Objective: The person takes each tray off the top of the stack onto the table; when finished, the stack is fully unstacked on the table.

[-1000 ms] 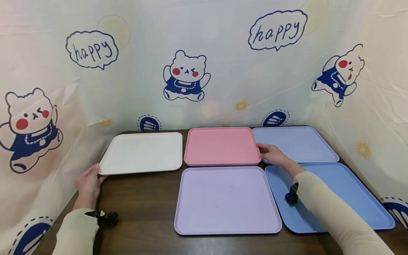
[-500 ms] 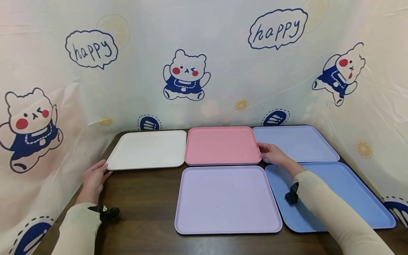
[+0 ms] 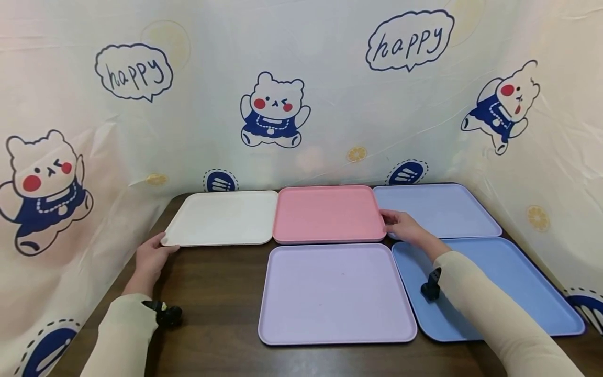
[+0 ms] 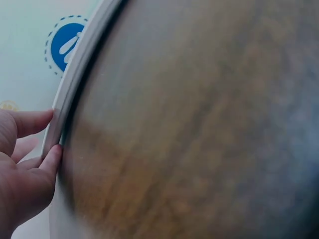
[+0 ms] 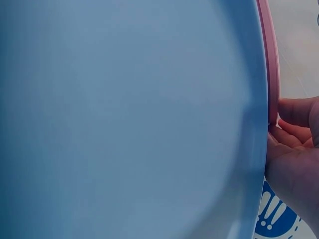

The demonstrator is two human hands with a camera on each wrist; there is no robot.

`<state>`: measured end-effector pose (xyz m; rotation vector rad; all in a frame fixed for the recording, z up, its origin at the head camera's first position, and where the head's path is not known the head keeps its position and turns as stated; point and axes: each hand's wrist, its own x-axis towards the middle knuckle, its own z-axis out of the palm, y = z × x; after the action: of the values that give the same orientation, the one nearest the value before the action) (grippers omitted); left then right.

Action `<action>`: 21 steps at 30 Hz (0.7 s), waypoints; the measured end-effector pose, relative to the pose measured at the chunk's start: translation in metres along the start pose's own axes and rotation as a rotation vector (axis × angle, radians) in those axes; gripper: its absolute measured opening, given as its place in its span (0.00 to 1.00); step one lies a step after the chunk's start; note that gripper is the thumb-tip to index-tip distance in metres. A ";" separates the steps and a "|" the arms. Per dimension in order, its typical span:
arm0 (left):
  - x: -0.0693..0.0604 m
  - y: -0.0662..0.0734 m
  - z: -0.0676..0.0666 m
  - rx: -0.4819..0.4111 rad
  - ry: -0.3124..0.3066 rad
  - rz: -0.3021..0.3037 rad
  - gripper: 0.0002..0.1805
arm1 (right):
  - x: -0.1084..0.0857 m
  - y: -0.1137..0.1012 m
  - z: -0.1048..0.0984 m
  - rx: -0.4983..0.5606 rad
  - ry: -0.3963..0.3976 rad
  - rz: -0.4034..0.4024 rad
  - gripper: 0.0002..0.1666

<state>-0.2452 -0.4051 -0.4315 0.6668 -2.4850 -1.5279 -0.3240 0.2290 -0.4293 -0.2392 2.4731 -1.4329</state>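
My left hand [image 3: 152, 261] grips the near left corner of a white tray [image 3: 221, 218], which lies flat at the back left of the table. In the left wrist view its thumb and fingers meet at the white rim [image 4: 75, 82]. To the right of the white tray, touching or nearly touching it, is a pink tray [image 3: 330, 214]. My right hand [image 3: 405, 229] holds that tray's right edge. The right wrist view has the fingers round the end of the pink rim [image 5: 271, 74], partly hidden behind the blue tray [image 5: 149, 109].
A lilac tray [image 3: 336, 296] lies in front of the pink one. Beside it is a blue tray [image 3: 485, 293], under my right forearm. A periwinkle tray [image 3: 438, 209] sits at the back right. Bare brown table [image 3: 207, 303] shows at the front left. A printed cloth [image 3: 330, 104] hangs behind.
My left hand has moved the white tray back and to the right, up to the pink tray, and its tilted near edge has levelled. My right hand has stayed at the pink tray.
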 end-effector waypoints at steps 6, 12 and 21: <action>-0.003 0.000 0.003 0.042 0.032 0.023 0.37 | 0.000 -0.001 0.000 -0.004 0.005 0.002 0.35; -0.004 -0.002 0.003 0.044 0.049 0.008 0.37 | -0.001 -0.003 0.002 0.001 0.001 0.000 0.35; -0.010 0.013 0.007 0.061 0.080 0.031 0.37 | -0.001 -0.001 0.000 0.003 -0.003 -0.005 0.35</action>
<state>-0.2424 -0.3897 -0.4228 0.6819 -2.4795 -1.3919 -0.3228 0.2285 -0.4280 -0.2469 2.4692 -1.4374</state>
